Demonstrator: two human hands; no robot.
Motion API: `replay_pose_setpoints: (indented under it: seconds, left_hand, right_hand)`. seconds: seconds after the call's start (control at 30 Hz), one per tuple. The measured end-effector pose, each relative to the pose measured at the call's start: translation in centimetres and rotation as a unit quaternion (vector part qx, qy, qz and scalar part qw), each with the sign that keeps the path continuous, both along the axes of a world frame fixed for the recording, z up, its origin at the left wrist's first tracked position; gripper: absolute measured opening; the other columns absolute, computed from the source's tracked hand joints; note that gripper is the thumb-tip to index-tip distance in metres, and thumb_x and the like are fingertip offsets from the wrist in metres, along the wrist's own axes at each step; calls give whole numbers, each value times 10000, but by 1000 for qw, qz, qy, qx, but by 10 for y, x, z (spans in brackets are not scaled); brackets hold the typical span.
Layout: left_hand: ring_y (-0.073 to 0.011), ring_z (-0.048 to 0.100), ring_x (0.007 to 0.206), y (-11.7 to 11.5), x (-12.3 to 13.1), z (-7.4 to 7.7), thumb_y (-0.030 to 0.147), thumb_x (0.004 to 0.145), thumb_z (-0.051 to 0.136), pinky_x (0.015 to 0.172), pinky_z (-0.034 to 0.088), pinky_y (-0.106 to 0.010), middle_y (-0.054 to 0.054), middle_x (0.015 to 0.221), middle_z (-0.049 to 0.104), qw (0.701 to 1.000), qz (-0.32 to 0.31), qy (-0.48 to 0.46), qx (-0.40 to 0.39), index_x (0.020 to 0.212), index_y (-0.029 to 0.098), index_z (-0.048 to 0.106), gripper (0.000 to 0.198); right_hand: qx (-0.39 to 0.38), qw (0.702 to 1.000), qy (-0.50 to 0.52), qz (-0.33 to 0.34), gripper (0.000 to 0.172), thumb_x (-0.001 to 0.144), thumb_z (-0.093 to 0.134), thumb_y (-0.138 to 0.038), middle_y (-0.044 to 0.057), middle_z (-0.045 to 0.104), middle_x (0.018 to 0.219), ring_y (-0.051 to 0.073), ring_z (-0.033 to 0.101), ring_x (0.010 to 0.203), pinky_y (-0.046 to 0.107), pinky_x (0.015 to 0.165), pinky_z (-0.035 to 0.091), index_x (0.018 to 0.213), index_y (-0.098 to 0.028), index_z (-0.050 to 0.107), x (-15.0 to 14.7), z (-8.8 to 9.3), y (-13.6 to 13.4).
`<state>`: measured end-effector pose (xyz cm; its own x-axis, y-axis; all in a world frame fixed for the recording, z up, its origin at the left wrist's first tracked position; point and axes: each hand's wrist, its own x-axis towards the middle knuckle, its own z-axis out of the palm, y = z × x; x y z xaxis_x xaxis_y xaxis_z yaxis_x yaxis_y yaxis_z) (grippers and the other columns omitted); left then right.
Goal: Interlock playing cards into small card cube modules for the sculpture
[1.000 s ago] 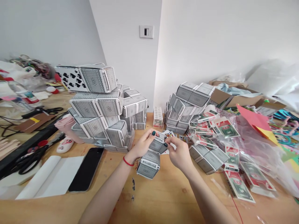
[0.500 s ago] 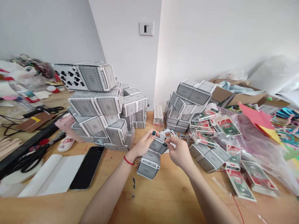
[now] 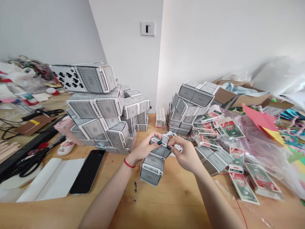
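Note:
Between my hands is a block of folded playing cards (image 3: 152,170), made of joined box shapes with grey patterned backs. My left hand (image 3: 143,149) grips its upper left part, thumb lying across the top. With thumb and fingers closed, my right hand (image 3: 184,154) pinches the upper right edge of the same block. Loose face-up playing cards (image 3: 172,135) lie just behind it, partly covered by my right hand. To the left rises a tall stack of card blocks (image 3: 108,109); a smaller stack (image 3: 190,101) stands at the back right.
A black phone (image 3: 87,171), white paper (image 3: 53,178) and black scissors (image 3: 35,160) lie on the left. On the right are red-and-green card packs (image 3: 243,187), another card block (image 3: 215,159) and a cardboard box (image 3: 240,101). A clear case (image 3: 160,118) stands near the wall.
My left thumb has moved down and right across the top of the card block, closer to my right fingertips. The block has tilted slightly, and the view has shifted a little.

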<state>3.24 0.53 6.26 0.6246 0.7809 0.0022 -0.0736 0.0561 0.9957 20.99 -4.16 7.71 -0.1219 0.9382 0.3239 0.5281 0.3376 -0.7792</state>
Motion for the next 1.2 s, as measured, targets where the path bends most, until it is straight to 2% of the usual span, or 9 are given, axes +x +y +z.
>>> replay_pose_setpoints:
  seconds: [0.13,0.3,0.37,0.47,0.53,0.7,0.87,1.03,1.2]
  left_hand:
    - [-101,442,682,1,0,-2,433,795,530,634,366,-206,12,852,472,999,2,19,31,934,192,421,298]
    - [-121,440,786,0,0,-3,414,822,500,725,359,-217,-2,902,473,995,13,47,88,924,188,440,255]
    - [-112,432,750,0,-2,-1,415,817,509,689,356,-208,10,868,465,995,19,49,84,917,192,439,255]
    - [-83,392,604,1,-8,3,436,812,508,554,323,-189,40,767,435,999,19,36,26,931,209,414,273]
    - [-68,363,546,2,-11,6,442,807,513,505,294,-182,52,727,418,1000,15,22,-9,938,214,403,284]
    - [-64,381,555,2,-13,8,433,773,568,508,293,-177,46,748,443,999,-12,-5,-40,924,205,409,316]
    - [-76,386,604,1,-13,7,425,781,560,548,308,-184,36,772,444,999,-28,-16,-26,915,195,423,299]
    - [-83,376,610,0,-12,8,416,804,530,589,316,-196,39,759,428,1000,-23,1,2,918,197,422,270]
    - [-84,362,613,-2,-10,9,427,816,506,592,307,-196,46,749,403,1000,-22,17,7,912,204,414,260]
  right_hand:
    - [16,998,-23,-54,160,671,455,-53,34,591,684,192,554,718,317,690,430,623,-192,518,-9,-6,-2]
    - [26,995,-35,-86,184,670,454,-34,43,591,681,198,559,706,328,684,435,613,-190,533,-13,-11,-1]
    - [26,998,-21,-60,178,700,473,-52,46,613,709,201,572,733,339,713,444,642,-192,566,-10,-10,0]
    - [17,999,16,37,143,761,517,-117,46,653,834,197,589,834,342,789,450,767,-207,628,-2,-3,1]
    - [17,996,30,76,128,780,549,-163,47,654,924,195,585,899,341,831,442,844,-219,644,3,2,1]
    - [8,992,52,117,54,776,606,-240,38,661,810,186,598,799,325,771,453,768,-210,650,9,4,2]
    - [28,992,67,104,120,782,582,-209,27,621,697,173,553,697,321,700,432,668,-194,615,3,3,1]
    - [69,994,36,71,157,771,532,-141,21,587,659,175,512,683,326,684,406,627,-195,557,-4,2,-4]
    - [76,996,12,52,158,749,508,-111,20,572,645,178,502,672,322,672,397,616,-195,524,-5,1,-4]
